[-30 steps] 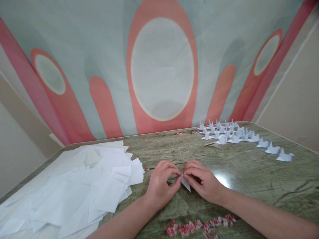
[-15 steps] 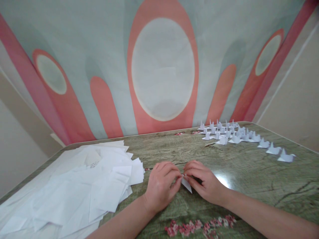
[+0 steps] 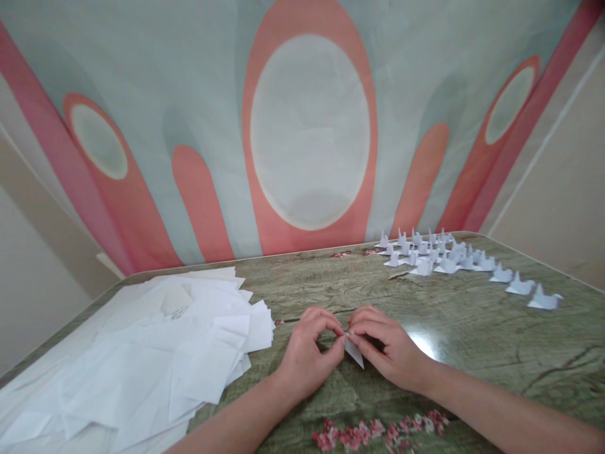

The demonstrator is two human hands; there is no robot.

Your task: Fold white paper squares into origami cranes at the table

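The thumb and forefinger of the left hand [image 3: 306,348] are closed in a pinch on the upper end of a small folded paper [image 3: 355,353], and the thumb and forefinger of the right hand [image 3: 388,350] grip it at this same end, just beside. For such a small work, I think it is good to press with the fingertips only, lightly and from both sides, so that the layers stay aligned and each crease becomes sharp; a too strong pull could tear the thin end or make it crooked. To rest the wrists low seems also helpful for steadiness. The paper is white, narrow and pointed, with its free tip directed down and a little to the right; its upper end is hidden by the fingers, so I cannot tell its fold there. It is over the middle of the table [image 3: 307,284], well apart from the far edge. Farther out, a wide heap of white sheets [image 3: 142,359] lies along the left edge, and many white paper birds [image 3: 447,263] stand in a group toward the far right corner.
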